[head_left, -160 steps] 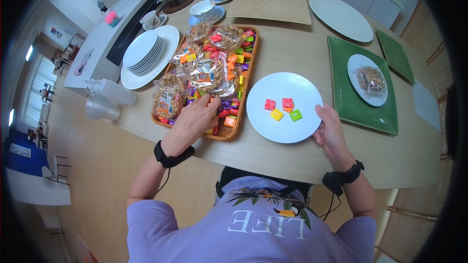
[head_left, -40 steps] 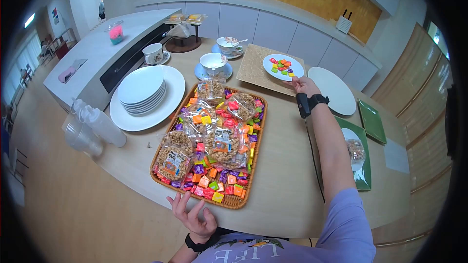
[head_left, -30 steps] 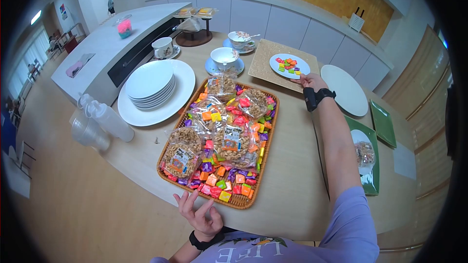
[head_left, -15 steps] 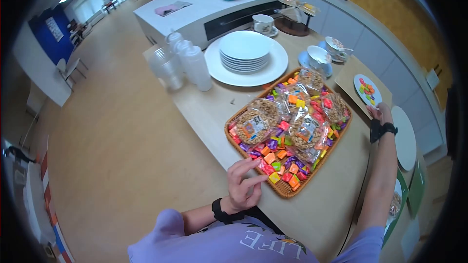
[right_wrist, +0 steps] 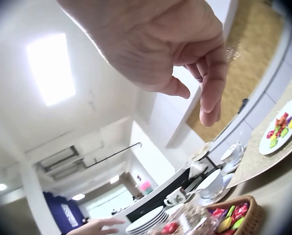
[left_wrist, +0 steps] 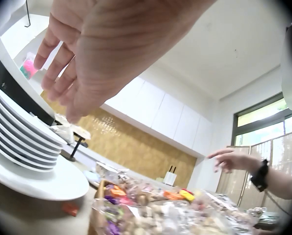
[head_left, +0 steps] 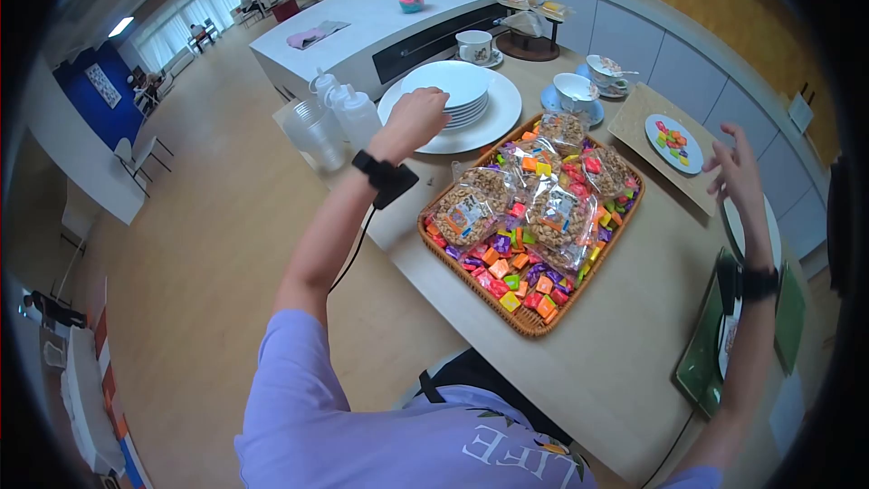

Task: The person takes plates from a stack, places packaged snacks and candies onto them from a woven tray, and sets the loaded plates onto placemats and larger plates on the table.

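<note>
My left hand (head_left: 415, 120) is held over the near edge of the stack of white plates (head_left: 460, 86), fingers bent loosely downward. The left wrist view shows nothing between those fingers and the plate stack (left_wrist: 21, 129) below and left of them. A large white plate (head_left: 509, 116) lies under the stack. My right hand (head_left: 738, 179) is raised in the air near the tan embossed board (head_left: 626, 118), its fingers loosely spread and holding nothing. On that board rests a small white plate (head_left: 654, 136) with several bright wrapped candies (right_wrist: 282, 125), apart from the right hand.
A wicker basket (head_left: 536, 330) of wrapped candies and bagged nut clusters fills the table's middle. Plastic bottles (head_left: 355, 116) and clear cups (head_left: 317, 131) stand left of the plates, teacups (head_left: 574, 91) behind. Green trays (head_left: 701, 358) lie at the right.
My right hand has released the small candy plate, now on the tan board, and lifted away. My left hand has moved from the basket's near edge to the plate stack. The head view has swung left.
</note>
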Action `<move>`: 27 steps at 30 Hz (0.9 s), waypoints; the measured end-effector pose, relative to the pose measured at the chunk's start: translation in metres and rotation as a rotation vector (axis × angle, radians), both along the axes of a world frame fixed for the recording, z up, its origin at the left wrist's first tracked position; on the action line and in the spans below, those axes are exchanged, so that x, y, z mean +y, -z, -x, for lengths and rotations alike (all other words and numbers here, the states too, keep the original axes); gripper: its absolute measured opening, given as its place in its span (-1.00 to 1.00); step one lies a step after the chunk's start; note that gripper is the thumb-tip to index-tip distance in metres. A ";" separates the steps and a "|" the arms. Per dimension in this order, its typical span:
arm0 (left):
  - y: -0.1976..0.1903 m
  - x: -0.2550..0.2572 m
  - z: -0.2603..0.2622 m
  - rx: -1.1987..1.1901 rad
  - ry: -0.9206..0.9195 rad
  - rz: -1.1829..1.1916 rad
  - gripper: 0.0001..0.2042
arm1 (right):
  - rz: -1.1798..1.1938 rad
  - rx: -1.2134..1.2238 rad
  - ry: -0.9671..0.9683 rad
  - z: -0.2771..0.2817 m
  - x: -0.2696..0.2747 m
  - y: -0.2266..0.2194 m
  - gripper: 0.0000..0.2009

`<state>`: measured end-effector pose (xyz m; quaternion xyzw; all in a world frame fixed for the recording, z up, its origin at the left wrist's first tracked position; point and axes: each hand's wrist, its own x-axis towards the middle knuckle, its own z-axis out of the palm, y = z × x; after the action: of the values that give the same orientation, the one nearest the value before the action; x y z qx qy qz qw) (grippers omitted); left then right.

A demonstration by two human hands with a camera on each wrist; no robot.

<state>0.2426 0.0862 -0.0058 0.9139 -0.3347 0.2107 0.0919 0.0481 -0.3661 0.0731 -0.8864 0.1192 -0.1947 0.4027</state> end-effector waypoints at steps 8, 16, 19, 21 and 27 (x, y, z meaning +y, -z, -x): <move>0.029 -0.007 -0.041 -0.005 -0.165 -0.209 -0.87 | 0.403 0.055 -0.113 0.152 0.080 0.005 -0.56; 0.026 -0.003 -0.044 -0.109 -0.041 -0.131 -0.89 | 0.249 0.175 0.021 0.206 0.086 0.025 -0.55; 0.022 -0.004 -0.044 -0.070 -0.046 -0.095 -0.87 | 0.219 0.116 0.047 0.213 0.084 0.033 -0.57; 0.022 -0.005 -0.043 -0.088 -0.040 -0.105 -0.86 | 0.191 0.042 0.060 0.216 0.082 0.037 -0.58; 0.020 -0.007 -0.047 -0.451 -0.105 -0.058 -0.90 | 0.142 0.028 0.077 0.215 0.093 0.031 -0.61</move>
<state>0.2895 0.0791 -0.0256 0.8621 -0.3048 0.4042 -0.0226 -0.1669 -0.2735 0.0418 -0.9100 0.1448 -0.2059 0.3294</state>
